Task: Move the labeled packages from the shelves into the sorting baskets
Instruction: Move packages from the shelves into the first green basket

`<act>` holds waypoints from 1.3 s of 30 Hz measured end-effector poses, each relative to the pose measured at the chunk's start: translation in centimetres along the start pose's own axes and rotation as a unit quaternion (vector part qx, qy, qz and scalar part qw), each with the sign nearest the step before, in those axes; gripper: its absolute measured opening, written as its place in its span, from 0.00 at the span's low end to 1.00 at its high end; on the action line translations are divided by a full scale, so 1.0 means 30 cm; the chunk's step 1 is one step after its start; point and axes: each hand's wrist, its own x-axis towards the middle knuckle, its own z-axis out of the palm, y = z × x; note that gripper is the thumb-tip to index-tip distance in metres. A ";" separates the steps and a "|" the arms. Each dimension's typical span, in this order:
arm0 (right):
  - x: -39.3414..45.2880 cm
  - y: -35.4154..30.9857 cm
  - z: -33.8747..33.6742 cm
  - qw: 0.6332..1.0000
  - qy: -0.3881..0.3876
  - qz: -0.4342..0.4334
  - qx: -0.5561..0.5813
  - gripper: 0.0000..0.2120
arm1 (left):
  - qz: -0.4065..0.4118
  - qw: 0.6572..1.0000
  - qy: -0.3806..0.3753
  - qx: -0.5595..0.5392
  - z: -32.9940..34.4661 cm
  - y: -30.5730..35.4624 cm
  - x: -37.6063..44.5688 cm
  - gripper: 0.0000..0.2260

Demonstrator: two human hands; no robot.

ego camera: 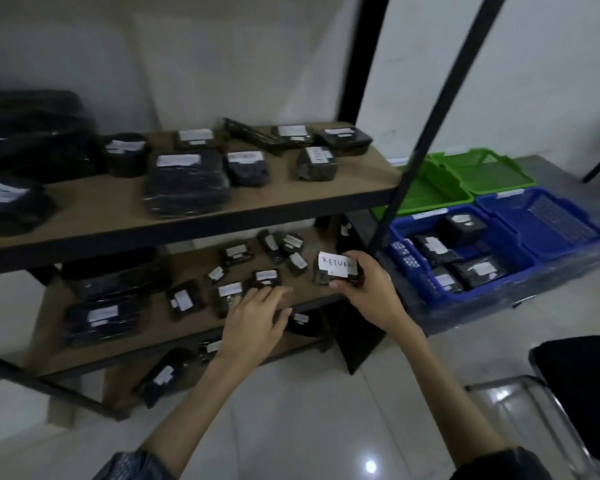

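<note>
A person's right hand (368, 289) grips a small black package (336, 270) at the middle shelf's (153, 327) right end, its long axis left to right, its "RETUR…" label facing up. The left hand (257, 320) hovers, fingers spread, above the shelf's front edge.

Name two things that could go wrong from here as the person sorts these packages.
1. The right hand grips the RETURN-labelled package; the basket tags are unreadable here, so it could land in the wrong basket.
2. The left hand reaches among small packages near the middle shelf's front edge; one might get knocked off.
</note>
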 end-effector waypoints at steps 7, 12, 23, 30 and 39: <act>0.057 0.365 -0.293 0.998 -0.018 0.062 0.004 0.24 | -0.032 0.996 -0.062 -0.056 0.249 0.348 0.230 0.16; 0.167 0.587 -0.476 0.994 -0.011 0.109 0.018 0.20 | -0.031 0.986 -0.097 -0.131 0.466 0.526 0.446 0.15; 0.821 0.964 -0.829 0.994 -0.034 0.073 -0.069 0.25 | -0.103 0.977 -0.113 -0.149 0.873 0.731 1.247 0.18; 1.279 1.131 -0.796 0.986 -0.119 0.070 -0.094 0.26 | -0.295 0.948 -0.007 -0.121 1.014 0.587 1.532 0.21; 1.679 1.243 -0.466 0.964 -0.242 0.056 -0.093 0.26 | -0.458 0.871 0.022 -0.178 1.157 0.430 1.665 0.20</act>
